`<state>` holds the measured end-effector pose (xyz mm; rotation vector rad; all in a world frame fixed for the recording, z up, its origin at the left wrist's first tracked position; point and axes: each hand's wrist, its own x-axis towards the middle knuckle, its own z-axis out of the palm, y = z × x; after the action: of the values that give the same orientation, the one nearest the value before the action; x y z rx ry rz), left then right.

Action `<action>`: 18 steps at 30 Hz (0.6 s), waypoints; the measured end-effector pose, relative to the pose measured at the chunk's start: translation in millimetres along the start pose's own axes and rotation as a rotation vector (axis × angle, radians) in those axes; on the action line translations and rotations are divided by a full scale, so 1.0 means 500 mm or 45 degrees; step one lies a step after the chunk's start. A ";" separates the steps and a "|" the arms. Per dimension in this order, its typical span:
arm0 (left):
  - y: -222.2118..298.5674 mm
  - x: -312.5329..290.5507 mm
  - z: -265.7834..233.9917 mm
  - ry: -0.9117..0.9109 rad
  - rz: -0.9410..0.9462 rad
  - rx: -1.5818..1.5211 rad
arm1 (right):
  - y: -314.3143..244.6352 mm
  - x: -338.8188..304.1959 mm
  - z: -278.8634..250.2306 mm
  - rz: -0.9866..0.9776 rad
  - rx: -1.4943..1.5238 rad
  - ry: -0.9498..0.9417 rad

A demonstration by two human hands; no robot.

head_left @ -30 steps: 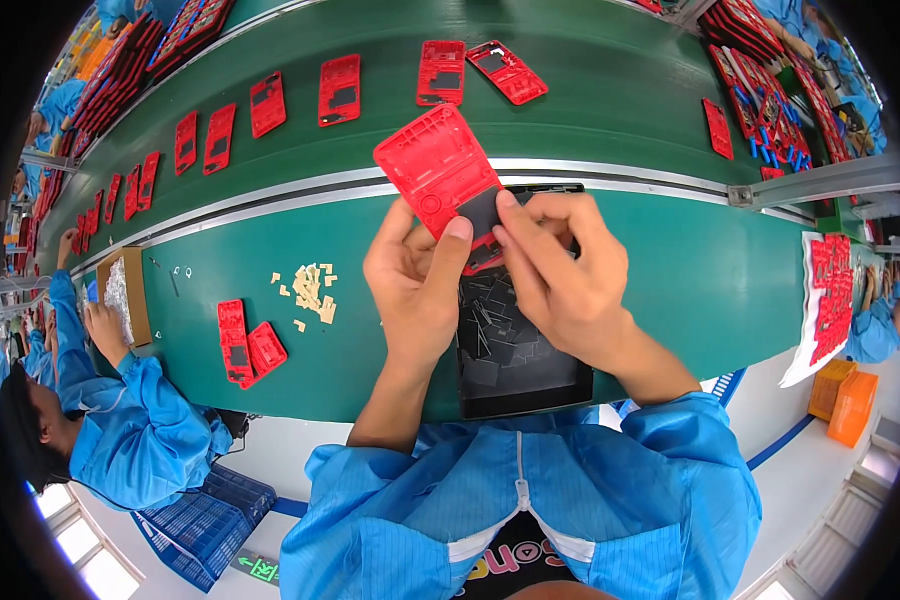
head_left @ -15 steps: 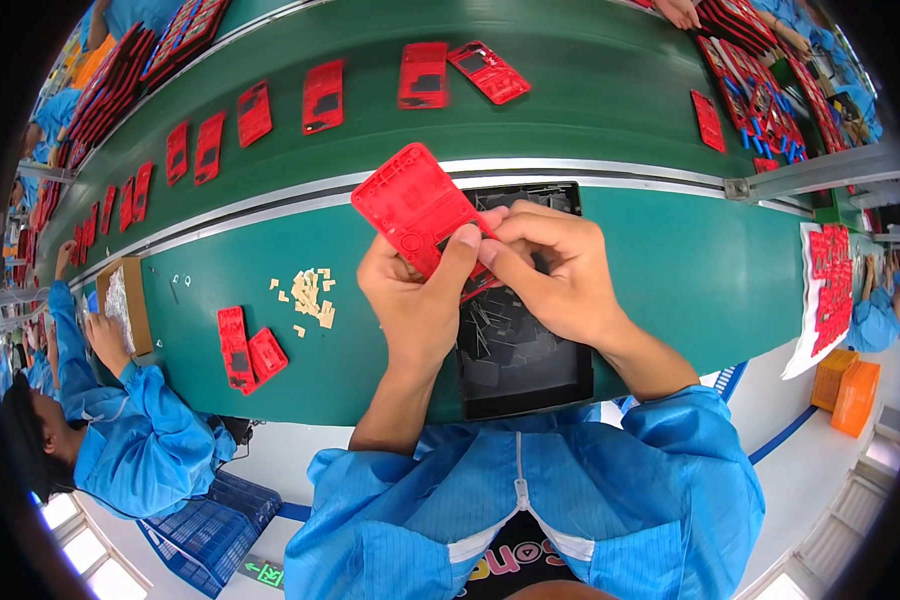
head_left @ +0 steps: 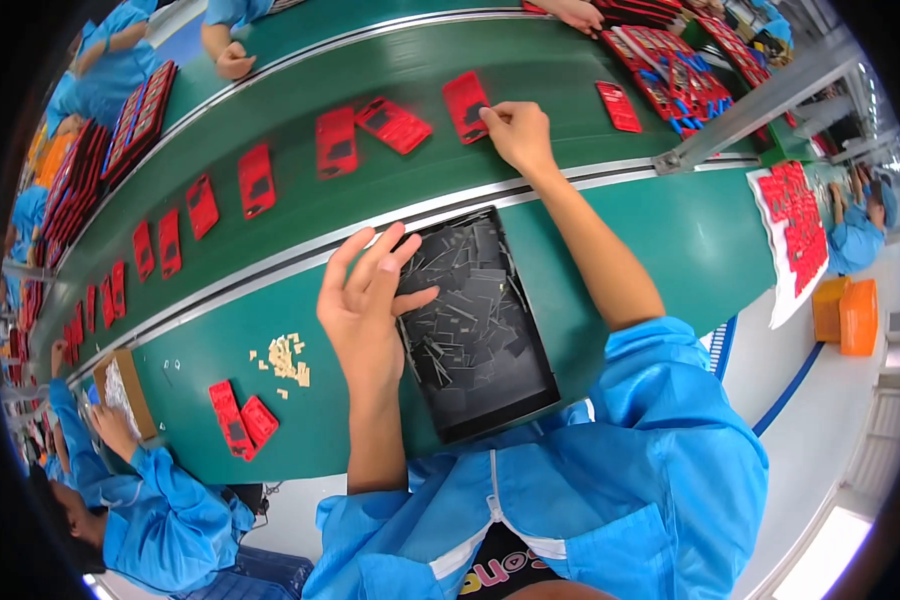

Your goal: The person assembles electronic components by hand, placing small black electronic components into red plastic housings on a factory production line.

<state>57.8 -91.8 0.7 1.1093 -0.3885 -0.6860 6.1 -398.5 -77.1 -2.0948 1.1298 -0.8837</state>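
My right hand [head_left: 518, 135] reaches out over the green belt, its fingertips closed on the lower right edge of a red plastic housing [head_left: 463, 98]. A dark patch shows on the housing beside the fingers. Bent up over the left rim of a black tray [head_left: 538, 402], my left hand [head_left: 362, 305] holds nothing and its fingers are spread. Many thin dark grey rectangular pieces [head_left: 460, 285] lie loose inside the tray.
More red housings [head_left: 257, 180] lie along the belt [head_left: 300, 100]. Cream pieces [head_left: 285, 357] and two red housings [head_left: 232, 415] sit left on the green table. A co-worker [head_left: 170, 520] works there beside a cardboard box [head_left: 130, 395]. A metal bracket [head_left: 760, 110] crosses at right.
Both hands held the red housing over the tray. The left has let go and spread its fingers; the right has carried the housing forward to the belt. The view has shifted.
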 end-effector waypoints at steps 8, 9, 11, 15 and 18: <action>-0.013 0.001 -0.002 -0.018 -0.037 0.012 | -0.017 0.019 0.017 -0.107 -0.270 -0.023; -0.008 0.001 -0.005 -0.025 -0.034 0.008 | -0.007 0.027 -0.010 -0.163 -0.299 0.130; 0.001 0.000 -0.018 0.022 -0.003 0.011 | 0.055 0.052 -0.067 -0.221 -0.645 0.458; 0.007 0.000 0.020 -0.085 -0.051 -0.083 | 0.238 0.055 -0.184 -0.115 -1.200 0.566; 0.004 -0.010 0.009 -0.091 -0.067 -0.073 | 0.182 -0.002 -0.162 -0.282 -1.165 0.271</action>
<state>51.9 -90.8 4.4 1.0460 -0.3995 -0.7808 -100.1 -454.9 -96.9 -2.9516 1.6492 -0.7728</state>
